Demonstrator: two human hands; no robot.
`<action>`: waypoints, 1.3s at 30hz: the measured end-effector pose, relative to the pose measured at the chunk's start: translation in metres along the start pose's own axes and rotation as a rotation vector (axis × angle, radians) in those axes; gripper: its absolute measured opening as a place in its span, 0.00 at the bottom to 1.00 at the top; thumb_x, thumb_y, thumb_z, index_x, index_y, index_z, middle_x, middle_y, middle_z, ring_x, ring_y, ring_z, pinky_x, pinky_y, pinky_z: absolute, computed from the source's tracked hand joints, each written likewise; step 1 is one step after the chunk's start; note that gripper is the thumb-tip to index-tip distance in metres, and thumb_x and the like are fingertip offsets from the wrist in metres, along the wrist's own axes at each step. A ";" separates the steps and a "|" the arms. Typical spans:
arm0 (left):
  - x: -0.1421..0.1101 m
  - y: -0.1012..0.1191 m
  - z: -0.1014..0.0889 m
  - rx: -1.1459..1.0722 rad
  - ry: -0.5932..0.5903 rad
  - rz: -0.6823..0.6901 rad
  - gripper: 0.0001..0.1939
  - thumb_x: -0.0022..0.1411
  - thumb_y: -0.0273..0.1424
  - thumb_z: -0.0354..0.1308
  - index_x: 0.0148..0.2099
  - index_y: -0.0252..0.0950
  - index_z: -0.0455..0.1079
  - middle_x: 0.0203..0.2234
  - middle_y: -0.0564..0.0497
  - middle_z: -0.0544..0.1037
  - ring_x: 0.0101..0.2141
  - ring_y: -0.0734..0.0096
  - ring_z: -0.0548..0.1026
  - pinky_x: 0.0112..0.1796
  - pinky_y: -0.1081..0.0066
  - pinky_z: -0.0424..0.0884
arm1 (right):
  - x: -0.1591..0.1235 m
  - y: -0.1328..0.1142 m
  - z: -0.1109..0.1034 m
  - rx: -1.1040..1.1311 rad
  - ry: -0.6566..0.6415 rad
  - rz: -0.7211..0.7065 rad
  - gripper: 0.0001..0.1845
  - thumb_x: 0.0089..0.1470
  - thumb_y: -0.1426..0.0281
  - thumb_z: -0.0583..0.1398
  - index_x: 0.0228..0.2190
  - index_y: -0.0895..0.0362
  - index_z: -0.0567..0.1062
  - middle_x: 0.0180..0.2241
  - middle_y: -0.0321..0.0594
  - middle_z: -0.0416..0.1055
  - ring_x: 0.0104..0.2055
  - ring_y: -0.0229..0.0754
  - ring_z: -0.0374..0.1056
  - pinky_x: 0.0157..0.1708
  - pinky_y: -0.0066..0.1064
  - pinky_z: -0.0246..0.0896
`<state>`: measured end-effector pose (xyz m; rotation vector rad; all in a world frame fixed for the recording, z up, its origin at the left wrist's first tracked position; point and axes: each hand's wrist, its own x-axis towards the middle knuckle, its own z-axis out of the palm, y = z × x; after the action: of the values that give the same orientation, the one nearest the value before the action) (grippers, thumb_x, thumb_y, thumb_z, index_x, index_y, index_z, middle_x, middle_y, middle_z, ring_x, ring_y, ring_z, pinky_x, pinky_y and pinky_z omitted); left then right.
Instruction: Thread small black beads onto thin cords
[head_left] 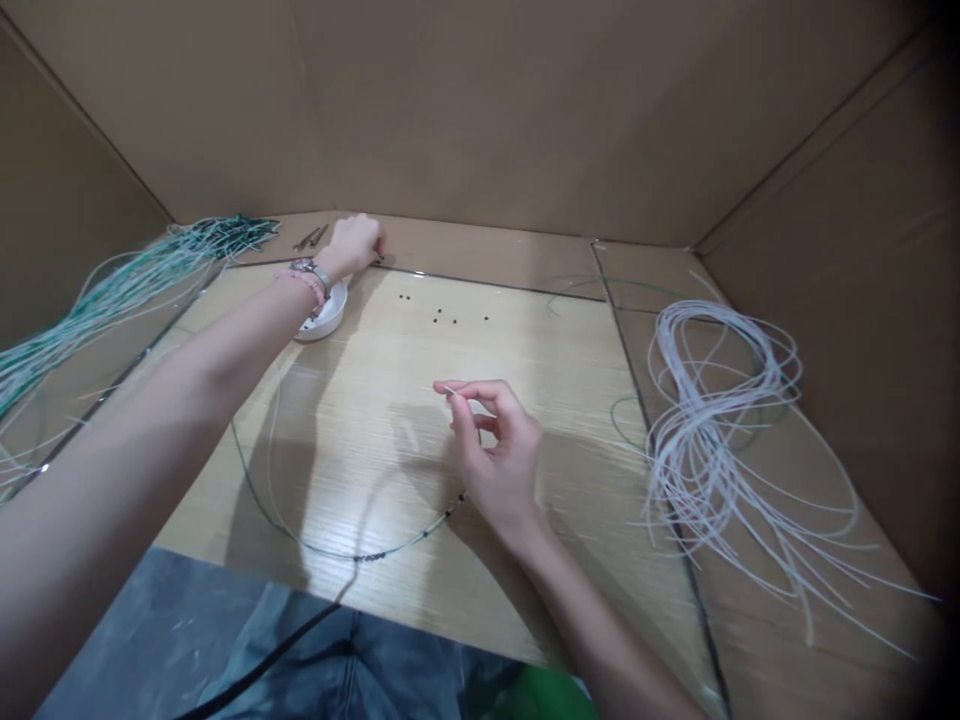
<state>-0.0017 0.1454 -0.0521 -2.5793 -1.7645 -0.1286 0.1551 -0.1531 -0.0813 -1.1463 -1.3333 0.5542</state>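
Stretched to the back edge of the wooden board, my left hand has its fingers closed in a pinch. A small dark speck shows at its fingertips, too small to name. Below that wrist stands a white bowl, partly hidden by my forearm, with dark bits inside. Over the middle of the board, my right hand pinches a thin cord between thumb and forefinger, its pale tip sticking out. From this hand a green and white cord curves down and left, with small dark beads on it.
Several loose dark beads lie on the board. A coil of white cords lies at the right, a bundle of green and white cords at the left. Small metal tools lie at the back. Cardboard walls enclose the table.
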 end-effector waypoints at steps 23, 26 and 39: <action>-0.094 -0.071 -0.022 0.059 -0.486 0.262 0.19 0.44 0.31 0.59 0.43 0.38 0.73 0.32 0.51 0.78 0.27 0.73 0.71 0.30 0.75 0.60 | 0.002 0.004 0.002 -0.030 0.016 0.056 0.04 0.56 0.68 0.57 0.32 0.55 0.71 0.34 0.39 0.74 0.40 0.39 0.72 0.28 0.27 0.71; -0.090 -0.073 -0.010 0.026 -0.469 0.273 0.13 0.44 0.31 0.58 0.36 0.36 0.74 0.28 0.50 0.78 0.25 0.72 0.70 0.28 0.75 0.59 | 0.003 0.005 0.001 -0.047 0.017 0.051 0.05 0.56 0.68 0.57 0.32 0.56 0.71 0.34 0.40 0.74 0.39 0.40 0.73 0.27 0.28 0.71; -0.101 -0.078 -0.028 -0.242 -0.314 0.259 0.10 0.51 0.29 0.53 0.34 0.32 0.73 0.26 0.49 0.78 0.29 0.71 0.73 0.31 0.76 0.62 | 0.004 0.006 0.000 -0.048 0.033 0.058 0.06 0.56 0.67 0.57 0.31 0.56 0.71 0.33 0.40 0.74 0.39 0.40 0.73 0.27 0.28 0.70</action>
<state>-0.1124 0.0779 -0.0341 -3.1254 -1.5564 0.0758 0.1580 -0.1471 -0.0851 -1.2323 -1.2943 0.5456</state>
